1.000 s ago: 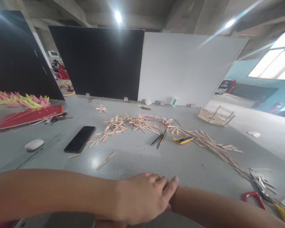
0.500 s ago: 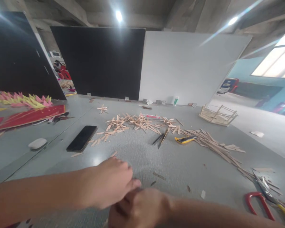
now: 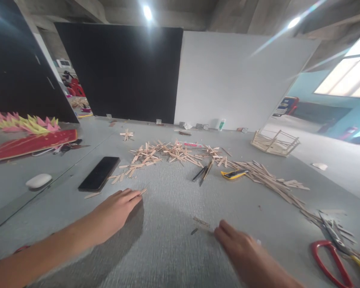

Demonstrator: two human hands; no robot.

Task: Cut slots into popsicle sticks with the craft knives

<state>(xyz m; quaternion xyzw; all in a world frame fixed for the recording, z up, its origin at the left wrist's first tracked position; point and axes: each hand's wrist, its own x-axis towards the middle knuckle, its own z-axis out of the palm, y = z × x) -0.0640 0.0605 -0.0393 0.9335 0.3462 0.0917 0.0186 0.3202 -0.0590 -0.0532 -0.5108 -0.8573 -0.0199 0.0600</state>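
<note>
No text, label, number or sign is legible.

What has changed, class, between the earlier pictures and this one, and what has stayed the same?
The left hand has moved left and forward to a lone stick; whether it grips it is unclear. The right hand has moved right, beside dark scraps. The two, crossed a second ago, are now apart. The phone, yellow knife and stick pile stayed put.
</note>
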